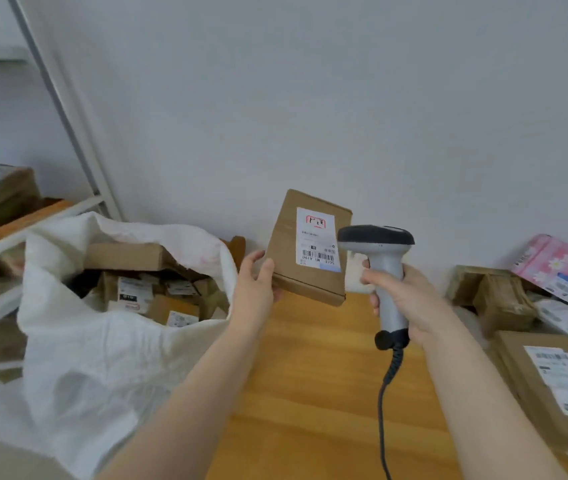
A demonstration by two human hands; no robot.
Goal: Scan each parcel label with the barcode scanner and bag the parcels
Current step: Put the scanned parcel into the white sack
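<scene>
A flat brown cardboard parcel (293,251) is held upright above the wooden table, its white barcode label (315,242) facing me. My left hand (254,282) grips the parcel's lower left edge. My right hand (403,299) grips the grey handle of a barcode scanner (379,251), whose dark head sits just right of the label and overlaps the parcel's right edge. A coiled black cable hangs from the scanner's base. At the left, a large white sack (78,341) stands open with several labelled parcels inside.
A wooden table (310,375) lies below my hands. At the right sit more brown parcels (549,386) and a pink floral package (566,268). A white metal shelf frame (67,109) with boxes stands at the left, against a plain wall.
</scene>
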